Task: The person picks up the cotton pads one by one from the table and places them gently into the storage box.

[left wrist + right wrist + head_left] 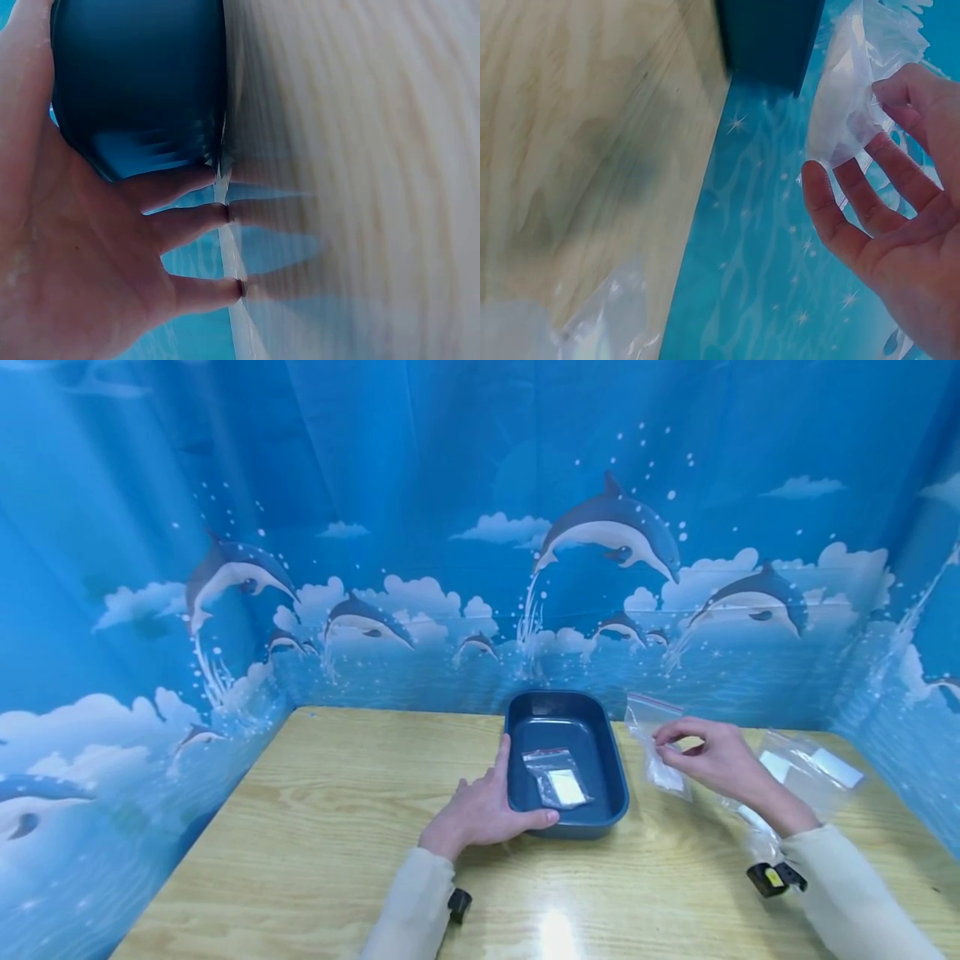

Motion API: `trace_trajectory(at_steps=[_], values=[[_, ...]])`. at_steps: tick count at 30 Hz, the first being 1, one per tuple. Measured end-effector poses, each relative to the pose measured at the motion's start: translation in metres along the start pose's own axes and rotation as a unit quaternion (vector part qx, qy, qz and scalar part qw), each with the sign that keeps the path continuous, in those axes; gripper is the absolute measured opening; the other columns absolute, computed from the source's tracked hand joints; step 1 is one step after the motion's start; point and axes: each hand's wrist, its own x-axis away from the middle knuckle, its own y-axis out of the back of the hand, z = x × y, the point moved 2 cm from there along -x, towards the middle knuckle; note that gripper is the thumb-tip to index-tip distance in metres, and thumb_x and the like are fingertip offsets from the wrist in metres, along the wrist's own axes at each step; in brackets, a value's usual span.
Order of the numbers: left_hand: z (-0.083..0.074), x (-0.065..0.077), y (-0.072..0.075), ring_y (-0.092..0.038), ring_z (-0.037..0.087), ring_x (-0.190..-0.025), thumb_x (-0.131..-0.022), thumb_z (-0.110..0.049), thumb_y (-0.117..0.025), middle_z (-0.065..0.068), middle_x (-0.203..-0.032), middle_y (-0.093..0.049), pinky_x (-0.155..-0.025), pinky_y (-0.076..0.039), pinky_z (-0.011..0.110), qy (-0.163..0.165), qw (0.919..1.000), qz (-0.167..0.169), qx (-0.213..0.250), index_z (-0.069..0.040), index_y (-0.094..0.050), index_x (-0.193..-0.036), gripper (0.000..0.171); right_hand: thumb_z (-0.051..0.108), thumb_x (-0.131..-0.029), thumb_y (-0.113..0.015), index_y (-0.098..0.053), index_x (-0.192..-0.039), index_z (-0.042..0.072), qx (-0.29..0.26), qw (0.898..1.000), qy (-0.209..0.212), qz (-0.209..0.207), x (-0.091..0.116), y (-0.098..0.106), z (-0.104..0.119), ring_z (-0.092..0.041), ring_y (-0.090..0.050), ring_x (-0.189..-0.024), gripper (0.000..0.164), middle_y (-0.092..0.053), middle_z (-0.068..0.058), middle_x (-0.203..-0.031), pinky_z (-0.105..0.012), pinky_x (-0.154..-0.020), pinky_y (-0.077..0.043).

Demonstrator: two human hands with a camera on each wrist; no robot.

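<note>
A dark blue rectangular tray point(619, 793) stands on the table, with a small clear zip bag point(551, 768) holding a white piece inside it. My left hand point(483, 810) lies against the tray's near left corner, thumb over the near rim and index finger along the left side. In the left wrist view, its other fingers point(199, 294) are spread, tips down at the tabletop. Right of the tray, my right hand point(708, 756) pinches a clear zip bag point(641, 718) between thumb and index finger. This bag hangs with whitish contents low in it.
Several more clear bags point(802, 768) with white pieces lie on the wooden table point(360, 802) at the right, partly behind my right forearm. A blue dolphin-print curtain point(420, 527) rises along the table's back and sides.
</note>
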Motion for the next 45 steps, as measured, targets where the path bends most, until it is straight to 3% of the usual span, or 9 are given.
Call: trace_trajectory(at_steps=[7,14,20,32,38,45], values=[[0.0,-0.001,0.001,-0.044,0.041,-0.147,-0.076,-0.08,-0.068,0.014,-0.168,-0.031,-0.125,-0.015,0.07,-0.002,1.0,-0.001,-0.003,-0.027,0.014,-0.164,0.132,0.004,-0.092,-0.072,-0.077,-0.094,0.016,-0.003,1.0,0.011,0.006,-0.008,-0.006,0.013,0.007,-0.065,-0.091,0.013,-0.077,-0.007,-0.102,-0.019,-0.069,-0.061],[0.0,-0.001,-0.001,-0.039,0.04,-0.15,-0.075,-0.083,-0.067,0.013,-0.169,-0.029,-0.125,-0.014,0.069,0.0,1.0,0.002,-0.004,-0.028,0.014,-0.164,0.133,0.004,-0.09,-0.073,-0.077,-0.093,0.014,-0.016,1.0,0.025,0.004,-0.013,-0.015,0.024,-0.013,-0.072,-0.091,0.011,-0.078,-0.006,-0.1,-0.021,-0.069,-0.062],[-0.001,-0.001,-0.001,-0.038,0.04,-0.151,-0.076,-0.081,-0.067,0.015,-0.168,-0.029,-0.125,-0.015,0.069,0.002,1.0,0.002,-0.007,-0.027,0.014,-0.165,0.132,0.002,-0.09,-0.072,-0.077,-0.094,0.014,-0.02,0.999,0.031,0.01,-0.018,-0.023,0.034,-0.018,-0.073,-0.092,0.014,-0.078,-0.007,-0.102,-0.022,-0.07,-0.062],[0.0,-0.001,-0.001,-0.04,0.041,-0.149,-0.077,-0.081,-0.066,0.016,-0.168,-0.03,-0.124,-0.016,0.07,0.002,0.9999,0.006,-0.011,-0.026,0.014,-0.165,0.131,0.002,-0.09,-0.07,-0.078,-0.095,0.014,-0.026,0.999,0.009,0.037,-0.031,-0.037,0.055,-0.021,-0.071,-0.094,0.015,-0.077,-0.005,-0.101,-0.02,-0.07,-0.061],[0.0,-0.001,-0.001,-0.042,0.041,-0.148,-0.077,-0.081,-0.066,0.017,-0.167,-0.031,-0.124,-0.016,0.07,0.004,0.9999,0.006,-0.015,-0.026,0.015,-0.165,0.131,0.001,-0.089,-0.07,-0.077,-0.092,0.015,-0.02,0.999,0.028,0.041,-0.038,-0.045,0.065,-0.018,-0.069,-0.09,0.015,-0.076,-0.002,-0.096,-0.02,-0.068,-0.059],[0.001,-0.002,-0.001,-0.043,0.042,-0.147,-0.078,-0.081,-0.065,0.017,-0.167,-0.032,-0.124,-0.016,0.07,0.005,0.9998,0.008,-0.019,-0.026,0.015,-0.164,0.13,0.004,-0.088,-0.072,-0.077,-0.09,0.016,0.009,0.997,0.05,0.051,-0.043,-0.057,0.071,-0.012,-0.067,-0.085,0.013,-0.074,0.002,-0.091,-0.032,-0.074,-0.059]])
